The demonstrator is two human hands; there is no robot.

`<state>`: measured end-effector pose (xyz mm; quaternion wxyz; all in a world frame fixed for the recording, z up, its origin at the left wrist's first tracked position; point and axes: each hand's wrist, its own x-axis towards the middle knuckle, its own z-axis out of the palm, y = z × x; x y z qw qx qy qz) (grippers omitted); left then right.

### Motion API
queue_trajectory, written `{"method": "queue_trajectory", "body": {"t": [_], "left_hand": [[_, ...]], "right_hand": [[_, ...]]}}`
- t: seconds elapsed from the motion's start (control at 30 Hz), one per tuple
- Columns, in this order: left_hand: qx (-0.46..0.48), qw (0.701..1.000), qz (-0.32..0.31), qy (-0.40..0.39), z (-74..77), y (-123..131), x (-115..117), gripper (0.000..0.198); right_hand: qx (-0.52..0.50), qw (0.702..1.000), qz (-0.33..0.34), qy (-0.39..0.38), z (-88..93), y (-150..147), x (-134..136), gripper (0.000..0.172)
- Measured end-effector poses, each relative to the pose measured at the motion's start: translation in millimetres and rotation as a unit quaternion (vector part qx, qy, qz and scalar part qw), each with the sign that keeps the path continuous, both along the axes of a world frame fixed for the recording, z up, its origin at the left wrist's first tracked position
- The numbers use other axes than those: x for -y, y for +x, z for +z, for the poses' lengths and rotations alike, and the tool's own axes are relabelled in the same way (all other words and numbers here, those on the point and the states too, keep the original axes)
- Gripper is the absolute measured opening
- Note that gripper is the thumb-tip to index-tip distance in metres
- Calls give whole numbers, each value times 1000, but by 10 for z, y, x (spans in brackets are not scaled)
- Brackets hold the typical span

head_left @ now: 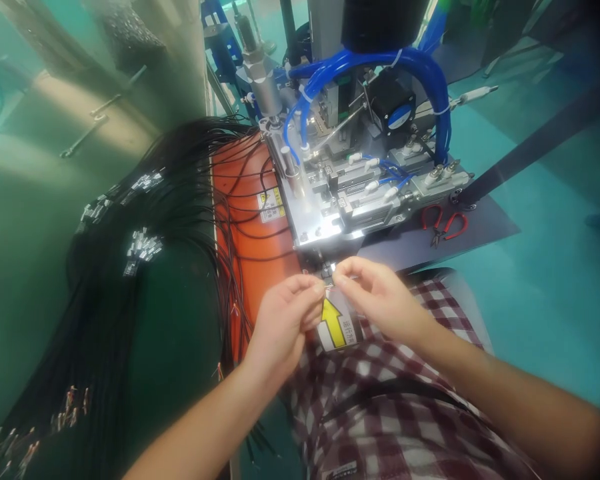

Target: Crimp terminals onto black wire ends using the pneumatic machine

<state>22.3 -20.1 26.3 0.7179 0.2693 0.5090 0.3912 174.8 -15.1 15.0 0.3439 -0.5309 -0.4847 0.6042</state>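
Observation:
My left hand (289, 313) is closed in a pinch, and what look like fine wire ends (329, 286) show at its fingertips. Close beside it, my right hand (380, 291) pinches thumb against forefinger; whatever lies between them is too small to make out. Both sets of fingertips nearly meet just in front of the metal machine (325, 230), above a label with a yellow arrow (333, 323). Black cables (230, 267) run over the orange surface (255, 260) to the left of my hands.
A large bundle of black cables (100, 300) drapes over the left side, with shiny metal ends and bare wire ends. Red-handled pliers (437, 230) lie right of the machine. Blue hoses (365, 59) arch over it. A dark bar (530, 147) slants across the right.

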Motion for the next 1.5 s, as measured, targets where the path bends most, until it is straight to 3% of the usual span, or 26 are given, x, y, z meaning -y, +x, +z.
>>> {"method": "queue_trajectory", "body": {"t": [0.2,0.4,0.63,0.87,1.0,1.27,1.5], "left_hand": [[1,1000,1,-10,23,-14,-12,17],[-16,1000,7,-9,32,23,12,20],[-13,1000,-3,-11,17,17,9,17],[-22,1000,-10,-6,20,23,22,18],[-76,997,-23,10,15,20,45,18],[-41,998,-46,-24,13,-3,-7,17],[-29,998,-44,-28,6,-9,-12,18]], "right_hand": [[41,999,8,2,40,29,29,16],[13,1000,-14,23,38,-42,60,15],[-9,1000,-20,-21,26,-23,79,17],[85,994,-9,66,35,4,88,14],[149,980,4,129,47,21,91,12],[39,999,33,-11,73,69,-4,16],[73,996,19,44,64,77,-9,16]]}}
